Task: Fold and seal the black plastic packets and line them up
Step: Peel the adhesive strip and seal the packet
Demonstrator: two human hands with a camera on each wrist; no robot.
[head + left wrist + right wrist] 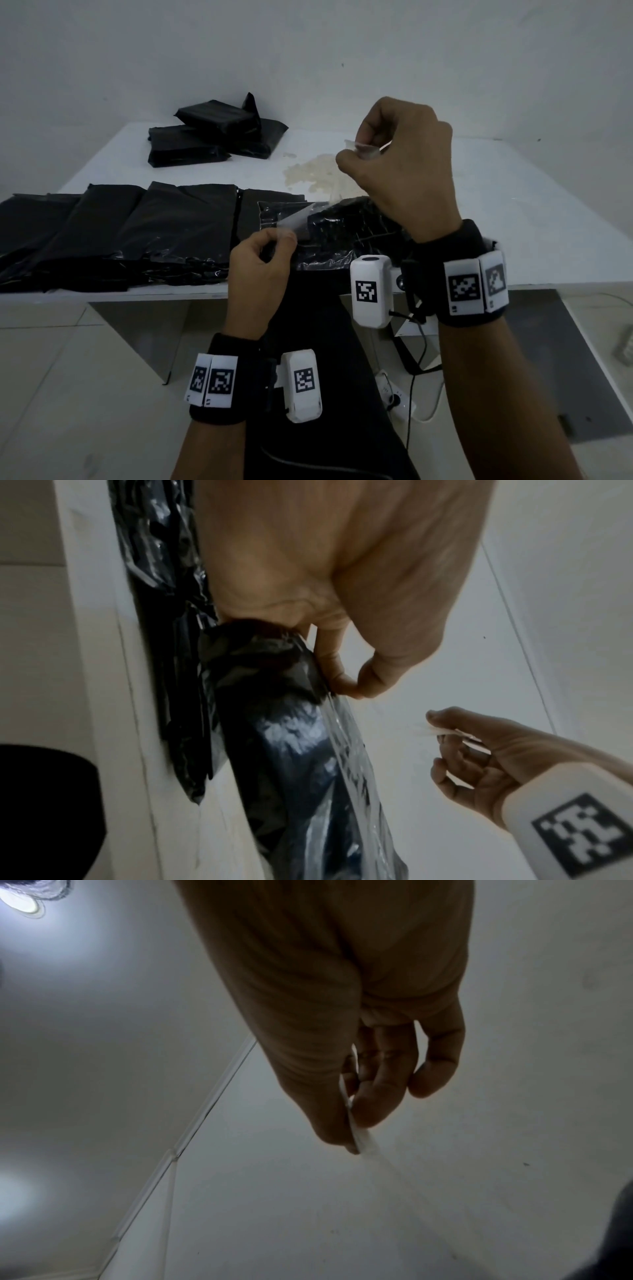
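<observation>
My left hand (262, 253) pinches the limp, slippery packet (346, 236) at its flap; my right hand (394, 154) pinches the peeled liner strip (363, 149).

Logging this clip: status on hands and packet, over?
Left hand pinches the packet flap. Right hand holds the peeled clear strip in the air. Sealed packets lined up left. Nothing blocking.

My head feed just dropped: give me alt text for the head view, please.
Over a white table, the right hand pinches a clear strip raised above a black packet, whose clear flap the left hand pinches. Flat black packets line the left; a pile of folded ones sits behind.
</observation>
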